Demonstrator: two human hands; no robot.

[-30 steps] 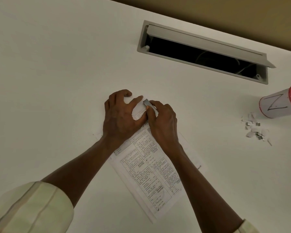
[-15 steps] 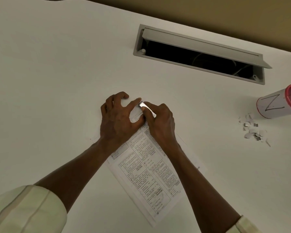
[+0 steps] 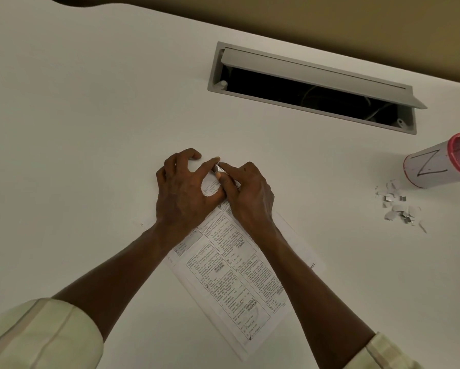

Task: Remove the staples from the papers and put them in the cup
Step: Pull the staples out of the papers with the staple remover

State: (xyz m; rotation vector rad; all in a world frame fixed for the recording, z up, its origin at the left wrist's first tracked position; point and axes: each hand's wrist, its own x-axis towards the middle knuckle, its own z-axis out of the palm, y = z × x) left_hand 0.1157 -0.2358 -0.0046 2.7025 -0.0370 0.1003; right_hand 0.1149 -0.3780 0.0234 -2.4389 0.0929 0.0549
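A stapled set of printed papers [image 3: 234, 278] lies slanted on the white table [image 3: 90, 129]. My left hand [image 3: 183, 193] presses down on the papers' top corner, thumb stretched toward the corner tip. My right hand [image 3: 247, 195] grips a small metal staple remover [image 3: 221, 169] and holds its tip at that corner, against my left thumb. The staple itself is hidden under the fingers. A white cup with a red rim [image 3: 441, 163], marked "Z", stands at the right edge. Pulled staples and paper scraps [image 3: 399, 209] lie on the table just in front of the cup.
An open grey cable hatch [image 3: 314, 86] with its flap raised is set into the table beyond my hands. The table's far edge runs along a tan wall at the top.
My hands have stayed on the papers' corner; the metal tool has slid slightly left, closer to my left thumb. The view has shifted a little.
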